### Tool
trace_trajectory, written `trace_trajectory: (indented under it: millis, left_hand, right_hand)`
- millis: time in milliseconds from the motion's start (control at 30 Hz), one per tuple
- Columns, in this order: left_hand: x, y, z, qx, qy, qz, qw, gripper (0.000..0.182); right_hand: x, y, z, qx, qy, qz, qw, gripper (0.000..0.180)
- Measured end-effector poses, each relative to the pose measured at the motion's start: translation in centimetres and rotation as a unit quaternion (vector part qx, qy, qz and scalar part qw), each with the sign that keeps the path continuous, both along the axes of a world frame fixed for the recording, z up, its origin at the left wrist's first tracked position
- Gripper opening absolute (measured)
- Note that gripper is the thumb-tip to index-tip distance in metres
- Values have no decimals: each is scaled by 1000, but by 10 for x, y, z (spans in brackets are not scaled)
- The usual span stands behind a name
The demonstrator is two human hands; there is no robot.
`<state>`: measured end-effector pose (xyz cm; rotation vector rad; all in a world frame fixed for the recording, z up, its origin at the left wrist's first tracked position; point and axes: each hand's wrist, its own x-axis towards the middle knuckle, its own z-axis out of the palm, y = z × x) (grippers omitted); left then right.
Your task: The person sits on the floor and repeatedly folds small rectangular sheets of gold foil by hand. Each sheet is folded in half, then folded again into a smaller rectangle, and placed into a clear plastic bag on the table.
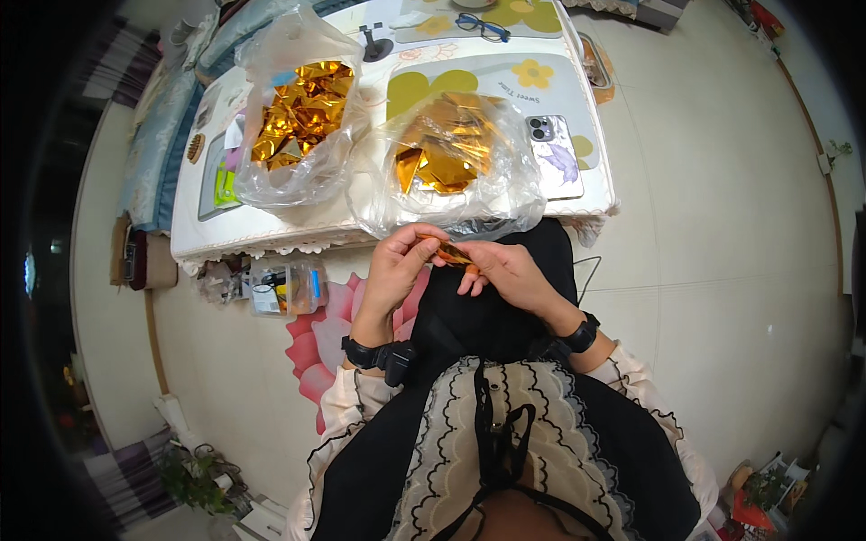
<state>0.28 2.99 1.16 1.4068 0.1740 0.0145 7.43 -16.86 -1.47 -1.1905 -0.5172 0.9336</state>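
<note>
A small piece of gold foil (452, 253) is pinched between my left hand (404, 260) and my right hand (506, 270), above my lap at the table's near edge. Just beyond my hands, a clear plastic bag (511, 182) holds a stack of gold foil sheets (450, 152). Farther left on the table lies a second open plastic bag (298, 186) with crumpled or folded gold foil pieces (304, 111) inside. Fingers cover part of the piece I hold, so its exact shape is hidden.
On the lace-edged table (284, 233) are a smartphone (556, 157), eyeglasses (482, 27), a black stand (375, 46), a wooden brush (195, 148) and a green packet (223, 186). Clear plastic boxes (272, 289) stand on the floor at the left, beside a pink flower-shaped mat (325, 341).
</note>
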Motion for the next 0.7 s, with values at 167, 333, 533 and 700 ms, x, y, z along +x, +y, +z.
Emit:
trace_trajectory:
  millis: [167, 333, 533, 700]
  left_hand:
    - [4, -38, -21, -74, -28, 129, 989, 30]
    - [-6, -46, -25, -42, 66, 44, 996, 50]
    - [-5, -51, -27, -91, 30, 77, 992, 51]
    - [-6, -49, -25, -118, 38, 61, 990, 46]
  right_hand:
    - [-2, -6, -1, -57, -118, -123, 984, 31]
    - [-6, -4, -6, -69, -333, -222, 914, 32]
    - [-10, -3, -2, -46, -406, -173, 896, 41]
    - [-12, -7, 0, -42, -391, -143, 908, 46]
